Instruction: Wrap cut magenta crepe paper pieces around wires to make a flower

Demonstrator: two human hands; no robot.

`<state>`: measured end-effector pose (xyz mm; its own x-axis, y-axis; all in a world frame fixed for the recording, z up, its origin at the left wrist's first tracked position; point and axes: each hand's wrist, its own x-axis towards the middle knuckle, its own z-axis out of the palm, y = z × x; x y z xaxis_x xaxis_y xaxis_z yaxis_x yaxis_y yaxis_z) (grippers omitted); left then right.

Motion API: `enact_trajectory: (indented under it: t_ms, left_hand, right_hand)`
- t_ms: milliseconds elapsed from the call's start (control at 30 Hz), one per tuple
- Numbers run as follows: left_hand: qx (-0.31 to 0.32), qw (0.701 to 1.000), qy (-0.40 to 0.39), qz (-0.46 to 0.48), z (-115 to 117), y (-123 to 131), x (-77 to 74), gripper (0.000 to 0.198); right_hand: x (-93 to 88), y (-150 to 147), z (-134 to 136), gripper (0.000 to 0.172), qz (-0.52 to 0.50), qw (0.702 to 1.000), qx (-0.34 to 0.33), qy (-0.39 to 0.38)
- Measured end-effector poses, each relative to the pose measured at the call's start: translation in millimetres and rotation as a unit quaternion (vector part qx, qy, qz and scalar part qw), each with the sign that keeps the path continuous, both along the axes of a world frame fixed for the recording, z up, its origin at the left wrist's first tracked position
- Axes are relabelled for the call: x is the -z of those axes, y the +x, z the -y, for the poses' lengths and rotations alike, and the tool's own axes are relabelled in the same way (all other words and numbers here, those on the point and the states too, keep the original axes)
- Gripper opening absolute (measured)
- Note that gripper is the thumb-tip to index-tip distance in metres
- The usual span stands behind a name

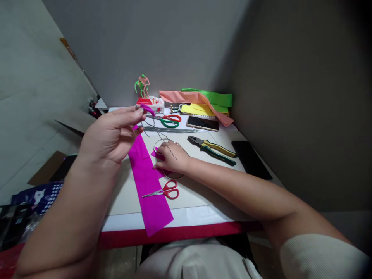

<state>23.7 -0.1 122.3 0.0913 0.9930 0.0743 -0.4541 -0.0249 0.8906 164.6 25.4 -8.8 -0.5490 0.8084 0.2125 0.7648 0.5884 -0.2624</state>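
Observation:
Raised at the left, my left hand (112,130) pinches a small magenta crepe paper piece (147,109) between thumb and fingertips. Thin twisted dark wires (158,133) hang from it and pass in front of my right hand. Down on the table, my right hand (173,157) has its fingers closed around a cut magenta paper piece (157,152), partly hidden by the hand. A round wire ring (174,178) lies under that hand. Between my arms runs a long magenta crepe paper strip (147,182), with small red-handled scissors (170,190) lying across its edge.
Pliers (213,149), a phone (202,123) and a black flat slab (251,159) lie to the right. Behind are larger scissors (171,120), a bundle of straight wires (177,129), folded coloured crepe paper (197,99) and small wire figures (142,87). Grey panels enclose the back and right.

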Motion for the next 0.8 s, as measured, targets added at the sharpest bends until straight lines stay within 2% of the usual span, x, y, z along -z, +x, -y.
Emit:
enact_trajectory:
  t_ms: [167,233,400,667,800]
  left_hand:
    - [-0.028,1.000,0.010,-0.008,-9.5,-5.9,2.5,0.019]
    - [-0.048,0.999,0.002,-0.016,-12.3,-7.1,3.0,0.021]
    - [-0.091,0.994,0.003,-0.055,-15.4,-9.3,6.0,0.019]
    - [-0.089,0.994,0.026,-0.062,-18.0,-7.2,11.9,0.014]
    - [-0.087,0.994,0.032,-0.057,-19.2,-6.0,12.2,0.019]
  right_hand:
    - [-4.9,2.2,-3.3,0.057,0.011,0.999,-0.021,-0.027]
    - [-4.3,4.0,-9.0,0.048,0.008,0.999,-0.017,-0.038]
    - [6.6,1.8,-27.4,0.013,-0.014,0.999,0.019,-0.042]
    - [15.3,1.0,-31.3,0.013,-0.035,0.998,0.050,-0.018]
    - [15.1,1.9,-30.8,0.014,-0.042,0.998,0.057,-0.002]
